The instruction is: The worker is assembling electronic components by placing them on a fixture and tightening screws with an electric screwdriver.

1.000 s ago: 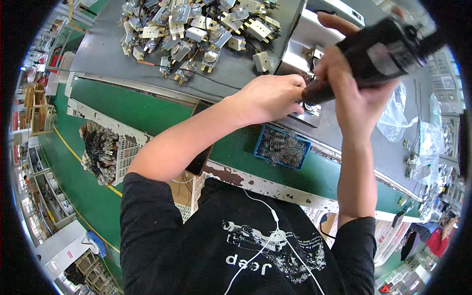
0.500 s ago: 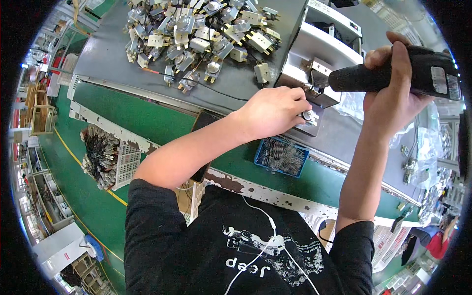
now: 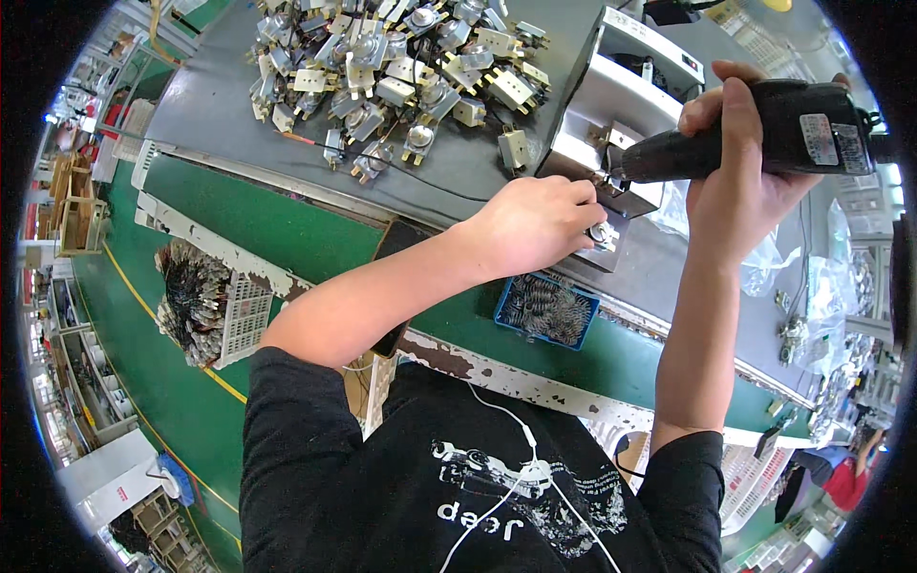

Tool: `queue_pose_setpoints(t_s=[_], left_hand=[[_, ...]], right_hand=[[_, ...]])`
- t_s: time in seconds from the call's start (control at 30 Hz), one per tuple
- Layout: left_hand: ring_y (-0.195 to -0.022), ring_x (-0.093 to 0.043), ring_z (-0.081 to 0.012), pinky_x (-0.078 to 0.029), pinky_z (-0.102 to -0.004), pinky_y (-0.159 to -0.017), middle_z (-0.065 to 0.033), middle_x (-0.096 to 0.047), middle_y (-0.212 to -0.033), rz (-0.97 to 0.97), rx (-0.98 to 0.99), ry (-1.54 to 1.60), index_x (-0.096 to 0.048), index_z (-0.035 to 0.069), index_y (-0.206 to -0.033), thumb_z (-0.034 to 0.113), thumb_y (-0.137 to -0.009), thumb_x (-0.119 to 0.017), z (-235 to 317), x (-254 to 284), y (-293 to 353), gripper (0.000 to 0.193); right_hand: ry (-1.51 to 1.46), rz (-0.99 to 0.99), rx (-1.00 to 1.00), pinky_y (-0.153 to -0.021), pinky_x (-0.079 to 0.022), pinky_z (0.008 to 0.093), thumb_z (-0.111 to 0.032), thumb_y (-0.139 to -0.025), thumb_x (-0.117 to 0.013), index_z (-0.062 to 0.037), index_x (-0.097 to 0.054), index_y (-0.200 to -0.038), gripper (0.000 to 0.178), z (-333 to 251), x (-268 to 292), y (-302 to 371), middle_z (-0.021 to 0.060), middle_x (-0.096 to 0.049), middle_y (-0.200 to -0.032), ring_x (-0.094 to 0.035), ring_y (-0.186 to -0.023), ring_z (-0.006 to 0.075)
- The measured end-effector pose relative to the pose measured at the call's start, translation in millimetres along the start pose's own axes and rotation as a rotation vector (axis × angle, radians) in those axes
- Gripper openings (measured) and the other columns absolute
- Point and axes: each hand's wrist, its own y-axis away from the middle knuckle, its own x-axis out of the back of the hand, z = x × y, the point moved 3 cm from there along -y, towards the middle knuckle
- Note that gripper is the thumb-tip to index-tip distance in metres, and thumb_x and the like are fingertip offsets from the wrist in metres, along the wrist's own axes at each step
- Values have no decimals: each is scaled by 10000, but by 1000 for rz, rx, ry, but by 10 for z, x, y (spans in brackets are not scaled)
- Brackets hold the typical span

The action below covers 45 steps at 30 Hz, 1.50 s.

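My right hand (image 3: 735, 181) is wrapped round a black electric screwdriver (image 3: 798, 124), held almost level and pointing left. Its tip reaches the front of a silver box-shaped machine (image 3: 659, 48), probably a screw feeder; whether it touches is hard to make out. Just below that front, my left hand (image 3: 535, 224) has its fingers closed on a small metal component (image 3: 603, 235) with a round disc. The fingers partly cover this component, which sits low on a metal block at the bench edge. One loose component (image 3: 513, 148) lies left of the machine.
A heap of similar metal components (image 3: 396, 67) covers the far left of the grey bench, a black cable crossing it. A blue tray (image 3: 538, 334) of springs sits below my left hand. Clear plastic bags (image 3: 826, 315) lie right. A white crate (image 3: 250, 315) stands left; a person in red (image 3: 845, 487) is lower right.
My right hand has moved the screwdriver left, bringing its tip to the machine's front. My left hand has stayed almost in place on the component.
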Motion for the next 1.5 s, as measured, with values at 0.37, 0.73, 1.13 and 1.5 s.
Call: queue_pose_setpoints(t_s=[0.37, 0.73, 1.13, 1.5], left_hand=[[-863, -640, -263, -556, -395, -739, -57, -582, -933, 52, -22, -2, -631, 96, -940, 185, -798, -728, 2, -23, -16, 194], [-888, -647, -262, -555, -397, -746, -64, -590, -924, 52, -28, -11, -645, 105, -957, 265, -818, -735, 9, 11, -9, 230], [-949, -637, -235, -542, -365, -827, -43, -609, -1014, -85, 32, -52, -673, 124, -1098, 284, -874, -703, 14, 13, -51, 277], [-909, -644, -258, -556, -387, -781, -63, -593, -944, 5, 17, -7, -665, 114, -995, 291, -848, -731, 2, -16, -2, 240]], right_hand=[[182, 63, 173, -542, -536, 302, 27, -913, -648, 83, -523, -1063, 203, 1, -168, 96, 203, -706, -932, -650, -608, 173], [267, -26, 38, -605, -591, 312, 11, -908, -662, 86, -521, -1081, 235, -19, -141, 25, 228, -706, -1024, -712, -727, 199], [85, -274, -66, -680, -572, 296, -34, -888, -675, 17, -288, -1472, 702, 111, -73, -189, 195, -665, -1121, -696, -829, 204], [173, -124, 80, -536, -544, 265, 46, -905, -662, -15, -417, -1150, 352, -52, -86, 9, 185, -722, -979, -651, -607, 145]])
